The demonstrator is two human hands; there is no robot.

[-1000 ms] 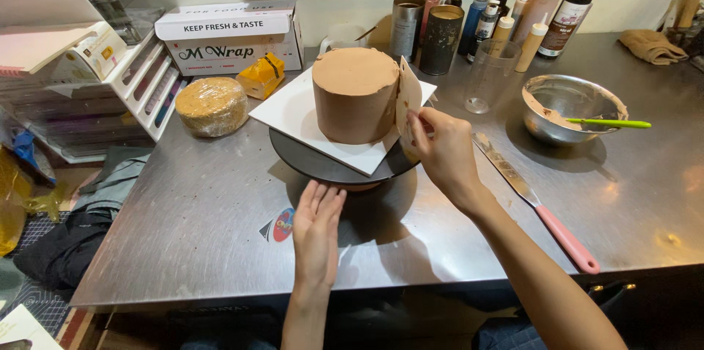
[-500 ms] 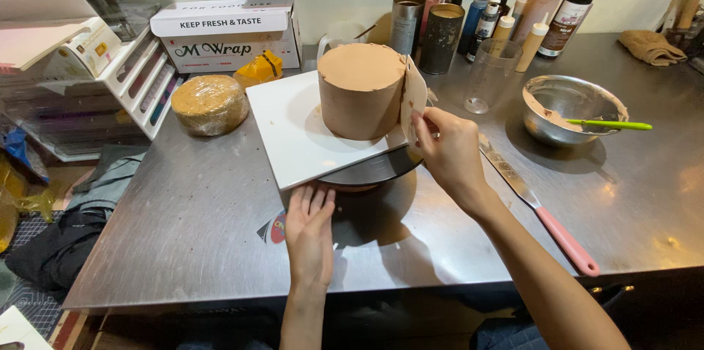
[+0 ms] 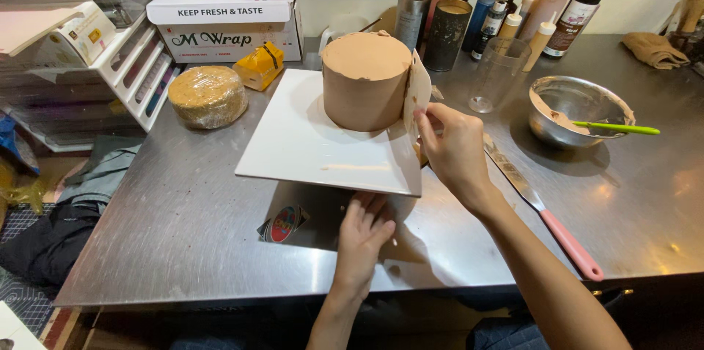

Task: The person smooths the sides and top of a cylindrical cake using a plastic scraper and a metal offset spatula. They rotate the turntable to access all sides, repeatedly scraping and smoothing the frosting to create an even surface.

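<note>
A tall round cake [image 3: 364,82] coated in smooth brown frosting stands on a white square board [image 3: 301,145]. My right hand [image 3: 455,148] holds a pale flat scraper [image 3: 418,93] upright against the cake's right side. My left hand [image 3: 364,236] reaches to the board's front edge, fingertips tucked under it. There they meet the dark turntable, which the board hides.
A steel bowl [image 3: 579,112] with frosting and a green spatula sits right. A pink-handled palette knife [image 3: 546,214] lies beside my right arm. A wrapped cake layer [image 3: 207,96], a yellow packet [image 3: 260,65], a box [image 3: 224,24], bottles [image 3: 499,13] and a clear cup [image 3: 502,71] line the back.
The board and cake have turned on the turntable under my left hand. The scraper stays against the cake's side.
</note>
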